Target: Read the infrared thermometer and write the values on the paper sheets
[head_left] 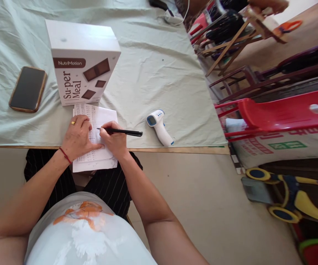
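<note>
A black pen (128, 132) is gripped in my right hand (115, 141), its tip touching or just above a sheet of paper (107, 113). Rows of small handwriting cover the left part of the sheet. My left hand (77, 137) rests on the paper's left side, thumb stretched out toward the pen and fingers bent; it holds nothing up. Below, the lower end of the paper sticks out past the table's front edge. Just behind the paper stands a white NutriMotion box (85, 40), upright. To the right lies a white and blue infrared thermometer (160, 127).
A phone (28, 89) lies left of the box on the pale green tablecloth (153, 81). At the back edge are a white plug and cable (173, 17). Right of the table stand a red plastic chair (283, 110), a wooden folding stool (230, 44) and a yellow-blue wheeled toy (288, 191).
</note>
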`<state>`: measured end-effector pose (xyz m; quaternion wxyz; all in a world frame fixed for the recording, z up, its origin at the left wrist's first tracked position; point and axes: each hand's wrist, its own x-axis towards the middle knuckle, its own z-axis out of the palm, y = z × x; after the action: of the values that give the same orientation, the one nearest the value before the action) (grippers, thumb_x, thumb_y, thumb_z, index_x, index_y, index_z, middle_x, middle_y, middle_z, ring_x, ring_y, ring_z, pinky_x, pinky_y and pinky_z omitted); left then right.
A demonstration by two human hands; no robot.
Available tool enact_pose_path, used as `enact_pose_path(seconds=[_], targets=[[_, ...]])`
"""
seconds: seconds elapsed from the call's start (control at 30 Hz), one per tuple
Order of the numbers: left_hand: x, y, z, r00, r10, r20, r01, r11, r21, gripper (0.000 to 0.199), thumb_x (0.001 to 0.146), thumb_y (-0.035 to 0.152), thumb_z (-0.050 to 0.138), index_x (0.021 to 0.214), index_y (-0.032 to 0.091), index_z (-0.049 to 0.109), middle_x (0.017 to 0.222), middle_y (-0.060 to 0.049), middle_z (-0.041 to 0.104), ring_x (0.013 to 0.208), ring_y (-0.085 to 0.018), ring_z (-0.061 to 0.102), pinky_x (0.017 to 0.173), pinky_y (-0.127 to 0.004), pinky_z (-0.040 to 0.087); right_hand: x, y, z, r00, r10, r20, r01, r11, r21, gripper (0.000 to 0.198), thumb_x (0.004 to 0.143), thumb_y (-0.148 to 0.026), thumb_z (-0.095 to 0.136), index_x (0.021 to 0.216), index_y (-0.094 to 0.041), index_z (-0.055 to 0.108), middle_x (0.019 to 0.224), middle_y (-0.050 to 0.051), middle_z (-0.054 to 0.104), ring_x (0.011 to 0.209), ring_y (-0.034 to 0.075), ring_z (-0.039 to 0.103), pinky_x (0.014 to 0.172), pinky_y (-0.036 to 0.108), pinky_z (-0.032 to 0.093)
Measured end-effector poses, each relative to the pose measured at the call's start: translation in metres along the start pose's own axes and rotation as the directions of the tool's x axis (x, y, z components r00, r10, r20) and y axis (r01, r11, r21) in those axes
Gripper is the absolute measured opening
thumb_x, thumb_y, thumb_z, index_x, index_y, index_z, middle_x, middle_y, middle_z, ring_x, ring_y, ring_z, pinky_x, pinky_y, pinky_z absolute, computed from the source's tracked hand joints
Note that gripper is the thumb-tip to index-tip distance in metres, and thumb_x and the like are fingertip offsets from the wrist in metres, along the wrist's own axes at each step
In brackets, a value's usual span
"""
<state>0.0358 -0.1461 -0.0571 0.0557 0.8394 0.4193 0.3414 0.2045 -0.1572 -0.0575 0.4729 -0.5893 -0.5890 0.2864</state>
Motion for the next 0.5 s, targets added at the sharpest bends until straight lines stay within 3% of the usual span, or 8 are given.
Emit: enact_pose_path(seconds=[0.37, 0.5], targets=[[0.0002, 0.0, -0.001, 1.0, -0.005, 0.008, 0.005, 1.0, 0.018, 0.049, 0.072, 0.047, 0.09, 0.089, 0.018, 0.055, 0.109, -0.019, 0.063, 0.106, -0.04, 0.064, 0.098, -0.057, 0.058, -0.0007, 0.0021, 0.0018, 0.999, -0.037, -0.006, 0.037, 0.999, 0.004, 0.006, 0.075, -0.029, 0.055, 0.07, -0.025, 0.055, 0.064, -0.004, 0.058, 0.06, 0.012, 0.054, 0.065, 0.028, 0.051], [-0.0009, 0.0003, -0.0012, 1.0, -0.016, 0.014, 0.016, 1.0, 0.019, 0.056, 0.069, 0.052, 0.094, 0.09, 0.018, 0.054, 0.111, -0.018, 0.063, 0.109, -0.039, 0.063, 0.099, -0.056, 0.058, -0.002, 0.004, 0.0015, 0.992, -0.101, -0.072, 0.103, 0.995, 0.02, 0.006, 0.077, -0.026, 0.055, 0.071, -0.025, 0.055, 0.064, -0.005, 0.058, 0.06, 0.012, 0.055, 0.063, 0.028, 0.051]])
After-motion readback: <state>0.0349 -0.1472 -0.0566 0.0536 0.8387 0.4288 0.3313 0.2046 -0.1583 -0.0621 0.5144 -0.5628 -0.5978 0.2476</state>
